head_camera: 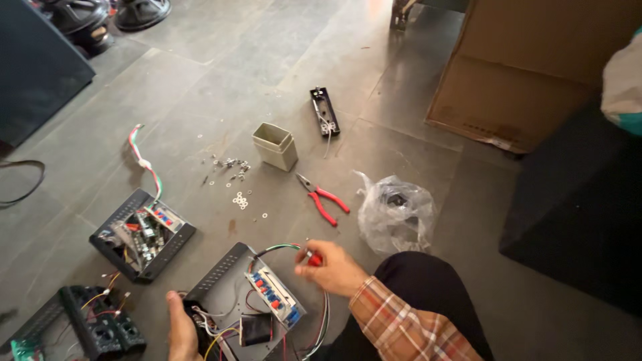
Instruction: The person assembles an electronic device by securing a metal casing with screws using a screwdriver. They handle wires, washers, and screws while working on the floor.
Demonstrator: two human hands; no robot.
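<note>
Right hand point(334, 267) pinches a red-handled tool point(313, 259) over the open amplifier chassis point(224, 284), near centre. Left hand point(180, 327) grips its near edge. Risk: the tool tip could snag loose wires point(274, 249); scattered washers point(239, 200) further off could be lost.

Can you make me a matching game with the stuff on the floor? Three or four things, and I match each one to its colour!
Things:
1. pliers
2. small open box
3. plastic bag
4. big carton

Colours:
A. brown cardboard
B. red handles
C. clear and crinkly
D. cream

Right pairs: 1-B, 2-D, 3-C, 4-A
</note>
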